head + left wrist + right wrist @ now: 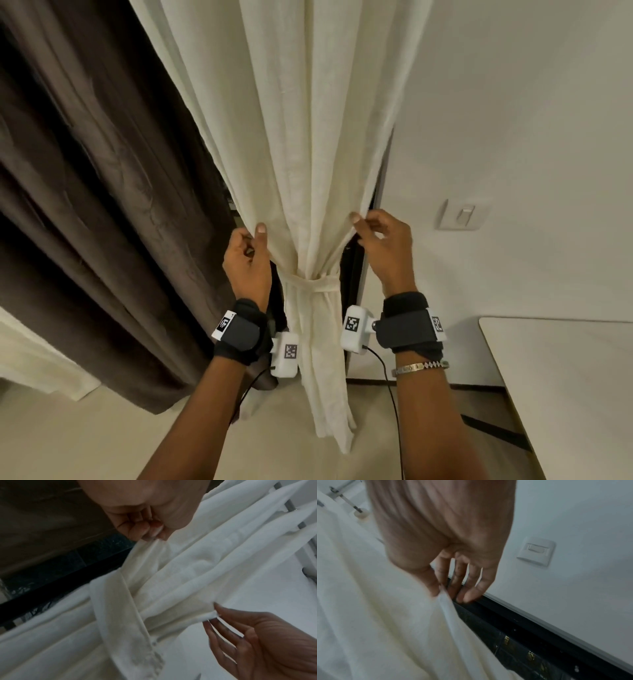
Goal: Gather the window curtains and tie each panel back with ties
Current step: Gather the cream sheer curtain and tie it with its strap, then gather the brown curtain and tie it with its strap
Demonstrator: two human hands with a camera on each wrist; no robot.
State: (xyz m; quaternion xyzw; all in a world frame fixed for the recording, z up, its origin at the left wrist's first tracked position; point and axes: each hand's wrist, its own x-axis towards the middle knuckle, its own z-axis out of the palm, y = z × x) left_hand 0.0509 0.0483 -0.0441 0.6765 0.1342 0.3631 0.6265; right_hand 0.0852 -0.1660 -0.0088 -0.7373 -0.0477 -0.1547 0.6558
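Observation:
A cream curtain panel (308, 154) hangs gathered, cinched at mid-height by a matching cream tie (313, 284) knotted around it. My left hand (256, 236) pinches the panel's left edge just above the tie. My right hand (359, 221) pinches the right edge at about the same height. In the left wrist view the tie band (120, 615) crosses the bunched curtain (188, 568), with my left hand (150, 532) above it and my right hand (214, 614) holding a fold. The right wrist view shows thumb and forefinger of my right hand (442, 591) nipping the curtain's (376, 615) hem.
A dark brown curtain (102, 205) hangs to the left. A light switch (462, 214) sits on the white wall at right, above a white table (565, 394). The dark window frame (530, 635) runs behind the cream panel. Cables trail from both wrist cameras.

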